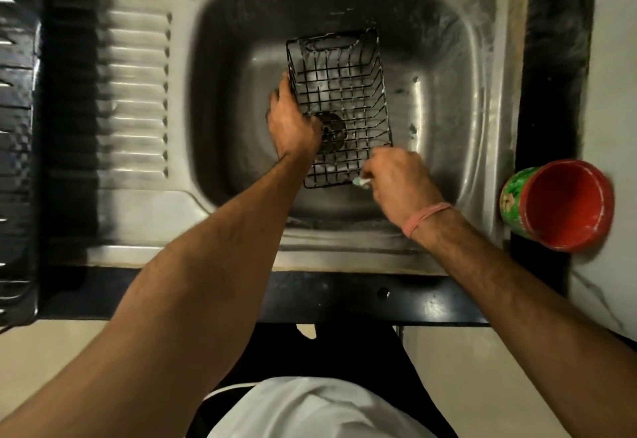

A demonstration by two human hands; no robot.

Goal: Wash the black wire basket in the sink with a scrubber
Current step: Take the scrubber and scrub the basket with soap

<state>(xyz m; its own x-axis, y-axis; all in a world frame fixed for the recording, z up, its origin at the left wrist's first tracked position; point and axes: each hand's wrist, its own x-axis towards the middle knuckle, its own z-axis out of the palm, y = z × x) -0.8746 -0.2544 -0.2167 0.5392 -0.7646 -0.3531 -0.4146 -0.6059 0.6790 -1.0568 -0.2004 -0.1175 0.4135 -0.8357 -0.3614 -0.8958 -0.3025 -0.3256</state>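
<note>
White cloth point(310, 410) fills the foreground at my waist as I lean over the black counter point(344, 296). Inside the stainless steel sink point(482, 100), my left hand point(293, 124) grips the left rim of the black rectangular wire basket point(339, 103), which sits over the drain. My right hand point(396, 179) pinches a small pale-green scrubber point(361, 181) against the basket's near corner. A red-lined green cup point(558, 205) stands on the counter's right.

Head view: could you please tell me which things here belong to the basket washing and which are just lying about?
In use:
black wire basket, held by the left hand
scrubber, in the right hand
sink

Lying about:
red-and-green cup on the counter to the right
dark rack at the left edge
</note>
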